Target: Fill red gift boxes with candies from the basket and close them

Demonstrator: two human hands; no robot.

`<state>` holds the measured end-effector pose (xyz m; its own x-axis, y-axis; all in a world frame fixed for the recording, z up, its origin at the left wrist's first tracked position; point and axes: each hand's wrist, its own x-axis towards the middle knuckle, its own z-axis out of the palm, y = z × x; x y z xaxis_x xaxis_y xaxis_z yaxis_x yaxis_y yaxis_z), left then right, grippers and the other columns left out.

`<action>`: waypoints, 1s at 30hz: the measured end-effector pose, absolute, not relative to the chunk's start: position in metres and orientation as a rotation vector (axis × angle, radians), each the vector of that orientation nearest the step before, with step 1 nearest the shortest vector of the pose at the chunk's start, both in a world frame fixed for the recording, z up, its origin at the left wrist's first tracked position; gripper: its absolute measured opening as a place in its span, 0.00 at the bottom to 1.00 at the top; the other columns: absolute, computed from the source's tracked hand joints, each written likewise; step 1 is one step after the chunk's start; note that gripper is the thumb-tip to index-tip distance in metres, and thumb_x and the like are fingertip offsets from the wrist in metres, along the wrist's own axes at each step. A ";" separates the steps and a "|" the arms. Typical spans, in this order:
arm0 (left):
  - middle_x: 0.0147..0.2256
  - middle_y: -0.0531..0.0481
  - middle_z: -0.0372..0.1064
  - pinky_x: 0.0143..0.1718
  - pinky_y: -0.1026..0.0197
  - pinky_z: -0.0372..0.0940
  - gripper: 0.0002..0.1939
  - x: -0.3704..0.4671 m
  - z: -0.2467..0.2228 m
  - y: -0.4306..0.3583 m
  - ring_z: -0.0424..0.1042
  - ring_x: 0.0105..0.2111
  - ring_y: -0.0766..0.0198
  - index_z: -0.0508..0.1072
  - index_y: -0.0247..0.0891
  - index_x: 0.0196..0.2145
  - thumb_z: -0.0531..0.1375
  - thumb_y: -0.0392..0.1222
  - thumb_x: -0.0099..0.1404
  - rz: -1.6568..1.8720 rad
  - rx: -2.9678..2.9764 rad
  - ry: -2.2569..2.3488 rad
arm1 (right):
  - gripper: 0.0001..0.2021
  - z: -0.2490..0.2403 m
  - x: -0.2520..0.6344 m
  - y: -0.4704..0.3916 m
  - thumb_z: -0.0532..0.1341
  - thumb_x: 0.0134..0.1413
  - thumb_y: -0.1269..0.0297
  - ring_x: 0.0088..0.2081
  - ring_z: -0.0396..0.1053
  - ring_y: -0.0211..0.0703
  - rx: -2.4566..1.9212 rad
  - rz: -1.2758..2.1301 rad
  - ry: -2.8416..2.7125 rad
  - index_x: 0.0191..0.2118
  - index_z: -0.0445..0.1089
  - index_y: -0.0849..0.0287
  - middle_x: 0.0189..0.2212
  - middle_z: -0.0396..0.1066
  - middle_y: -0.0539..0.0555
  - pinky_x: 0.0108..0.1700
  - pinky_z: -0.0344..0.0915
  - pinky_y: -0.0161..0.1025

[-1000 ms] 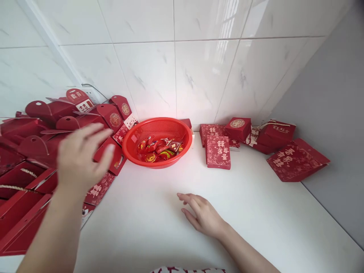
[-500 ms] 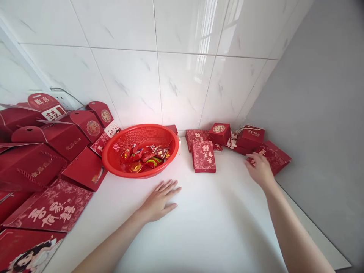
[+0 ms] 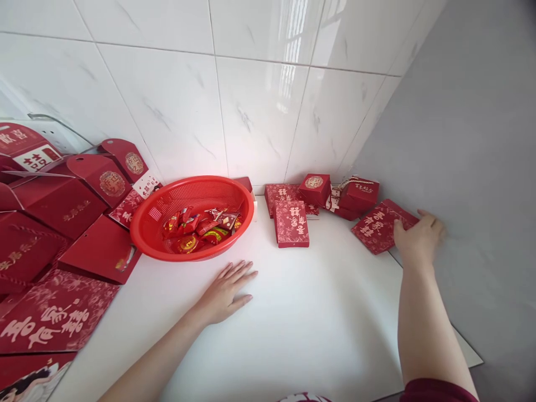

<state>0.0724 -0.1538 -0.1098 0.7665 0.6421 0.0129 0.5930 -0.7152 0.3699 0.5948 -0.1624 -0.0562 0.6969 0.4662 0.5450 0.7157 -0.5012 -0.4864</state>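
Red double-happiness gift box (image 3: pixel 374 228) could be pushed off the white tabletop (image 3: pixel 301 312) if nudged by the right hand (image 3: pixel 419 240) (grip cannot be told); the left hand (image 3: pixel 224 296) is laid open.

White tiled wall (image 3: pixel 167 111) stands in front of you, glossy, with grey veining and thin dark joints. Bright barred reflection (image 3: pixel 291 84) shows on tiles, right of your centre. Low at your far left: white socket panel (image 3: pixel 52 134), small slots visible. Thin grey cable (image 3: pixel 62 124) curves along its top and slopes down rightward. Plain grey wall (image 3: pixel 473 139) fills your right side, meeting tiles at slanting corner. Below you, smooth white desk (image 3: pixel 288 312), soft shadow toward your right, thin dark line along its right edge.
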 end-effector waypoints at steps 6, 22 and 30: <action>0.69 0.51 0.43 0.69 0.44 0.42 0.29 0.073 -0.106 -0.155 0.44 0.69 0.53 0.52 0.52 0.68 0.50 0.54 0.72 0.195 2.600 0.945 | 0.30 -0.042 0.593 -0.170 0.62 0.52 0.60 0.43 0.69 0.63 -2.290 -0.304 -0.907 0.60 0.63 0.66 0.43 0.73 0.72 0.38 0.60 0.51; 0.50 0.50 0.73 0.50 0.60 0.65 0.16 0.055 0.040 -0.177 0.73 0.49 0.59 0.72 0.45 0.53 0.49 0.42 0.73 0.190 2.525 1.064 | 0.07 0.064 0.396 -0.208 0.57 0.64 0.63 0.38 0.73 0.46 -1.336 0.315 -2.132 0.40 0.72 0.53 0.38 0.75 0.54 0.37 0.70 0.41; 0.41 0.54 0.75 0.42 0.66 0.65 0.14 0.060 0.063 -0.192 0.74 0.39 0.66 0.73 0.47 0.50 0.52 0.39 0.73 0.481 2.452 0.953 | 0.10 0.057 0.314 -0.186 0.57 0.63 0.73 0.51 0.70 0.47 -0.939 0.388 -2.350 0.38 0.74 0.53 0.54 0.66 0.55 0.51 0.71 0.46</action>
